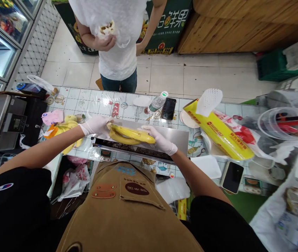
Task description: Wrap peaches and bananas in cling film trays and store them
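A small bunch of yellow bananas [131, 134], with a glossy sheen like clear film over it, lies across the space between my gloved hands. My left hand [98, 126] has its fingers closed on the stem end. At the tips, on the other side, my right hand [162, 140] grips with the thumb and fingers around the end. Beneath the bananas is a low wrapping machine with a bare metal plate [176, 138] and a dark front strip. Whether the bananas touch the plate I cannot tell.
Beyond the counter [86, 101] stands a person [120, 45] holding food in a bag. A bottle [158, 102] and a black phone [168, 108] lie behind the machine. More bananas [68, 131] sit left; a yellow film box [217, 129], white tray [207, 166] and another phone [232, 177] lie right.
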A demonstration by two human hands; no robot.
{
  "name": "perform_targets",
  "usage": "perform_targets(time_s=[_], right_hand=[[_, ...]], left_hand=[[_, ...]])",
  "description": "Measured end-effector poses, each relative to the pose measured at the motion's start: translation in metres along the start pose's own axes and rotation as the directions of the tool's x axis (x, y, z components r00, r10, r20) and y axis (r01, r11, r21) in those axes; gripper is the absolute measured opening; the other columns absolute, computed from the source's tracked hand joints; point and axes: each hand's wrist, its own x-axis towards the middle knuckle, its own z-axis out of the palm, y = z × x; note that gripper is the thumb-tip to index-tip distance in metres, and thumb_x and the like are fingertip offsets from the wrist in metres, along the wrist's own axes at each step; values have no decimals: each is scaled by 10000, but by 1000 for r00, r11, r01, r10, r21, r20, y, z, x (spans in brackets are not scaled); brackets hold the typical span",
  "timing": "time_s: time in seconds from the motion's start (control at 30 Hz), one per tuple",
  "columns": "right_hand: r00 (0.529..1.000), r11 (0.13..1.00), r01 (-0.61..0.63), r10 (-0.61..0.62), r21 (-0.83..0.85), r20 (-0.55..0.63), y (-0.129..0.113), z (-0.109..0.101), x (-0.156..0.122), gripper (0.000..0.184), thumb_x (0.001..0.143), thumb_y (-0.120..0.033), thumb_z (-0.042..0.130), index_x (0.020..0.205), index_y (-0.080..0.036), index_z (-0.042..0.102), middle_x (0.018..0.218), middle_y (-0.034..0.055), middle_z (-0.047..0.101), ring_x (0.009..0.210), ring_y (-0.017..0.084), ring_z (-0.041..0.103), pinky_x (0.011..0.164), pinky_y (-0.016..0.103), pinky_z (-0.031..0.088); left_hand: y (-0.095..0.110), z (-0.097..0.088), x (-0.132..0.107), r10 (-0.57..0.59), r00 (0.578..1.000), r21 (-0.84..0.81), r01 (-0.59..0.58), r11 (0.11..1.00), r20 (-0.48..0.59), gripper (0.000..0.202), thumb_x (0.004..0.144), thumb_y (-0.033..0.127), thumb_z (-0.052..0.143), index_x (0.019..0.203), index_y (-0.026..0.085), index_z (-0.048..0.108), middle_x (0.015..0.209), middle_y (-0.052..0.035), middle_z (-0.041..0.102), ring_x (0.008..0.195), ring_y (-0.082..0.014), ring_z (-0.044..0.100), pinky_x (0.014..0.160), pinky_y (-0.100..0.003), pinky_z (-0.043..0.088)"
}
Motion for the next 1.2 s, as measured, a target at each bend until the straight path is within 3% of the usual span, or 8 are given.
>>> perform_targets(time_s=[0.1,0.23,0.4,0.53,0.63,0.83,1.07,1.2], right_hand=[[990,998,31,-23,-59,138,8,-6,-6,1455,541,-803,972,1706,-282,273,1752,232,387,1621,399,414,1335,583,312],[988,973,64,-30,-223,153,9,-5,-11,1583,519,-644,1058,1775,-311,153,1775,195,364,1633,398,395,1374,585,215],[992,911,124,-127,-394,20,8,10,-6,1270,764,-597,944,1767,-272,238,1575,163,632,1438,358,633,1298,551,414],[989,834,74,-132,-546,-67,8,14,-1,1162,816,-643,874,1744,-248,297,1398,150,745,1282,360,730,1194,550,523],[992,745,64,-123,-664,-42,6,9,3,1072,820,-651,851,1688,-213,399,1340,152,773,1242,377,749,1129,530,560],[991,606,116,-118,-787,56,-3,3,8,690,843,-595,809,1418,-242,668,1282,104,804,1131,346,793,1015,435,595],[997,632,23,-73,-775,-30,-1,3,5,374,892,-512,753,1101,-202,786,1021,99,840,919,307,802,848,372,592],[998,686,-16,-32,-728,-52,0,5,4,452,844,-633,792,918,-188,776,910,96,817,854,299,781,793,355,588]], left_hand=[[-6,3,2,1,1000,-82,-3,997,-23,438,713,422,903,1020,245,646,712,31,654,591,-173,575,637,-288,450],[-4,1,4,-30,999,1,30,1000,16,425,721,418,890,1030,247,652,739,21,675,634,-196,613,652,-300,442],[2,-4,4,-96,992,110,87,990,82,447,738,416,896,1076,244,660,815,-2,716,728,-225,657,692,-314,446],[1,-4,5,-51,998,52,49,997,35,369,783,414,868,1017,223,655,789,2,698,727,-209,644,719,-298,472],[2,-5,6,-66,996,27,65,998,53,321,843,406,808,1037,204,650,816,-1,710,764,-198,648,793,-296,501],[8,-9,7,-135,981,126,118,985,138,474,739,376,902,1117,212,668,921,-33,753,837,-232,669,809,-316,486],[5,-1,6,-61,992,19,59,998,106,529,754,387,944,1144,186,649,1043,-54,782,953,-243,723,861,-317,527],[0,5,0,-39,998,-70,43,997,54,682,722,420,956,1285,203,637,1174,-85,792,1067,-301,764,932,-368,560]])
